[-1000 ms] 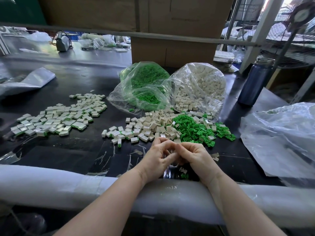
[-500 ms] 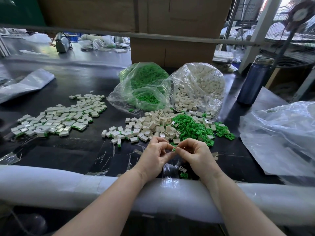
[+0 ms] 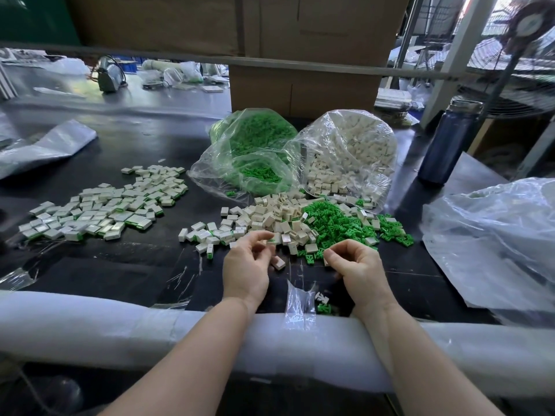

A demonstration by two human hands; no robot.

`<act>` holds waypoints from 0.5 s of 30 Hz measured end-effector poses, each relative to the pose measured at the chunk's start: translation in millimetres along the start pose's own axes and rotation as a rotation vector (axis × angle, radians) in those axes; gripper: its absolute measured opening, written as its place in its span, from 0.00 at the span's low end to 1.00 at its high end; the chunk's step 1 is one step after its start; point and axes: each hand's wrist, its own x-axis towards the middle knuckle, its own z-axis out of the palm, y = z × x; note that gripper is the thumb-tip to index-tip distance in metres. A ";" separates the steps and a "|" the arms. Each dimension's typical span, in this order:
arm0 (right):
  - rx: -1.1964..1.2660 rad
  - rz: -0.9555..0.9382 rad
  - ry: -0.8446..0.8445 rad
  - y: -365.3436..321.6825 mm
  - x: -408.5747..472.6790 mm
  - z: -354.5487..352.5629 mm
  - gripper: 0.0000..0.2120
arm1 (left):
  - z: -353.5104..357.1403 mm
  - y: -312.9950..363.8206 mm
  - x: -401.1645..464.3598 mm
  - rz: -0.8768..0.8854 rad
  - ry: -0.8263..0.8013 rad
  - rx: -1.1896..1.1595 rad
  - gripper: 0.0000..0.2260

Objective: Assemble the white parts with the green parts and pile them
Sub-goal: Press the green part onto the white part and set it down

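Black bench [image 3: 144,274] carried everything, loose parts heaped at its middle: white parts [image 3: 270,217] in a pile, green parts [image 3: 339,226] spilled just right of them, the two heaps touching and a bit mixed. Both hands sat just in front of those heaps, apart from each other. Left hand [image 3: 244,265] had fingers curled, thumb and forefinger closing near a small white piece [image 3: 277,262] at its fingertips; whether it actually gripped that piece could not be told. Right hand [image 3: 356,265] had fingers curled in tight, something small maybe pinched at the tips, too hidden to say. Step judged: between units, picking up fresh parts. Next move called for one white shell and one green insert, lined up and pressed together, then dropped on the finished pile [image 3: 102,208] well off to the left. Behind the heaps lay two clear bags, a green-filled bag [image 3: 252,151] and a white-filled bag [image 3: 348,154], side by side. Dark bottle [image 3: 447,142] stood far right, crumpled plastic sheet [image 3: 492,235] near it. White foam roll [image 3: 90,325] padded the near edge. Cardboard boxes [image 3: 300,40] and a fan [image 3: 528,55] filled the back.
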 end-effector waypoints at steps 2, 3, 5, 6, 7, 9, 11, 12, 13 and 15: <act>-0.018 0.000 0.016 -0.3 -0.2 0.2 0.08 | -1.9 -0.7 2.6 -0.003 0.099 0.009 0.08; -0.024 0.001 0.027 -0.2 0.0 0.3 0.08 | -3.0 -0.8 3.6 -0.008 0.137 0.019 0.08; -0.034 0.003 0.053 0.5 0.9 -0.1 0.08 | -4.9 -1.4 5.2 -0.023 0.200 0.030 0.10; -0.044 0.002 0.067 0.8 1.7 -0.5 0.08 | -5.4 -2.1 6.0 -0.029 0.227 0.040 0.11; -0.060 -0.004 0.081 1.3 2.1 -1.1 0.09 | -5.9 -2.8 6.6 -0.039 0.249 0.059 0.13; -0.094 -0.019 0.101 2.0 2.5 -1.5 0.10 | -6.4 -4.3 7.1 -0.077 0.255 0.115 0.16; -0.120 -0.025 0.115 2.9 3.0 -1.7 0.10 | -6.2 -6.1 7.3 -0.105 0.221 0.173 0.19; -0.131 -0.028 0.125 3.3 3.5 -1.9 0.09 | -5.9 -6.6 7.3 -0.113 0.198 0.198 0.20; -0.140 -0.031 0.135 3.8 3.8 -2.4 0.09 | -5.6 -6.9 7.1 -0.118 0.174 0.222 0.21; -0.165 -0.050 0.155 4.0 4.3 -2.9 0.08 | -5.0 -7.3 6.9 -0.121 0.133 0.267 0.22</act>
